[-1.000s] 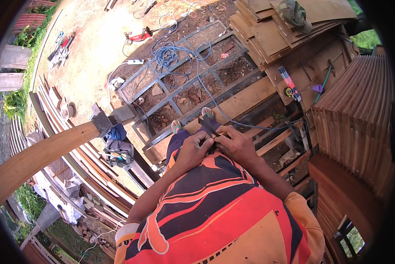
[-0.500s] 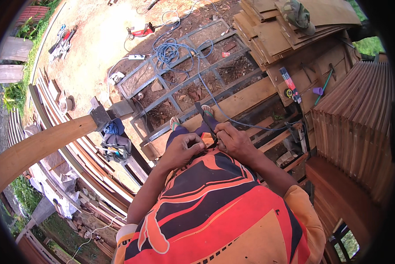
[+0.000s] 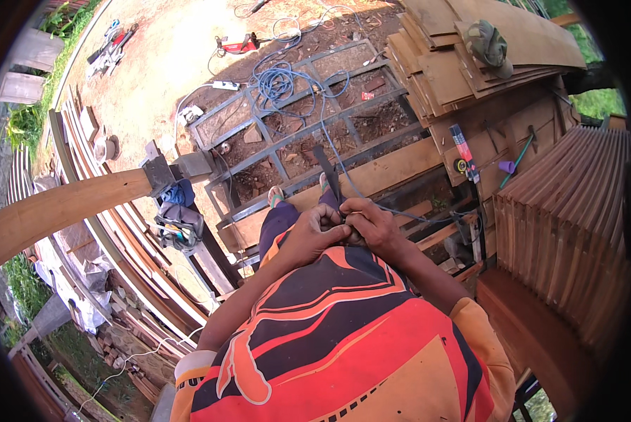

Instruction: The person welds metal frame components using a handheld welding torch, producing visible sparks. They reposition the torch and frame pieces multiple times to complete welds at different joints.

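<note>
A long black strap sticks out beyond my hands at waist height, its free end pointing away over my feet. My right hand is closed on its near part, fingers curled and thumb side inward. Right beside it, my left hand is pinched, its fingertips touching the right hand's fingers. What lies between the left fingertips is hidden. Both hands rest in front of the hem of my orange, red and black shirt.
Ahead lies a metal frame with a coiled blue cable on it. Stacked boards bearing a camouflage cap are at right, near ribbed wooden panels. A curved wooden beam sits left, by a bag.
My left hand has moved right and now meets the right hand. The strap's free end has swung slightly left and stands out farther. The view has shifted a little.
</note>
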{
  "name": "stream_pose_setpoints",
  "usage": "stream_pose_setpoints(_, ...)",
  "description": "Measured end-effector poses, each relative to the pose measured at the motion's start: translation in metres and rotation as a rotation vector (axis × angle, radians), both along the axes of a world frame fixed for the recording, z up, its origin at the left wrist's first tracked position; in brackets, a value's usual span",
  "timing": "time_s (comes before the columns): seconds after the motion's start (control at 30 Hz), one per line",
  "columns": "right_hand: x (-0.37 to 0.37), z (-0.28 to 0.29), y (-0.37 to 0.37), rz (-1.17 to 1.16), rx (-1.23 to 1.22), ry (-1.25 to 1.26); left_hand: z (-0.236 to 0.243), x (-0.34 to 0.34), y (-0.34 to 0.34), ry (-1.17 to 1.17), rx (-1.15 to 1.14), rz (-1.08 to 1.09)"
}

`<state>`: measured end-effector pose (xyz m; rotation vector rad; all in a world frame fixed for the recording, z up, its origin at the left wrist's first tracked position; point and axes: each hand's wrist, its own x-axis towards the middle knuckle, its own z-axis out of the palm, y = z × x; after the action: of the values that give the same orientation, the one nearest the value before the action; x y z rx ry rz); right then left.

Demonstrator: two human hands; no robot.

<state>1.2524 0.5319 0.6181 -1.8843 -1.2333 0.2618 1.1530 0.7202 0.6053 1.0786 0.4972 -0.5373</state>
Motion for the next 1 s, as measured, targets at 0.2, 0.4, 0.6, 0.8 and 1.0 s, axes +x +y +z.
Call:
stream_pose_setpoints(0.2, 0.004, -0.001, -0.006, 0.041, 0.005, 0.136, 0.002, 0.007, 0.005, 0.123, -0.129, 0.071)
stream_pose_setpoints(0.4, -0.007, -0.018, -0.008, -0.170, 0.037, 0.188, 0.012, 0.010, 0.003, -0.275, 0.475, -0.159)
stream_pose_setpoints(0.6, 0.002, 0.002, 0.002, -0.065, -0.160, 0.326, 0.010, 0.004, 0.001, -0.310, 0.636, -0.109)
stream_pose_setpoints(0.8, -0.003, -0.010, 0.013, -0.146, -0.125, 0.279, -0.006, 0.003, -0.005, -0.353, 0.664, -0.075)
stream_pose_setpoints(1.0, -0.006, -0.012, 0.016, -0.184, -0.100, 0.254, 0.012, 0.011, 0.003, -0.184, 0.569, -0.113)
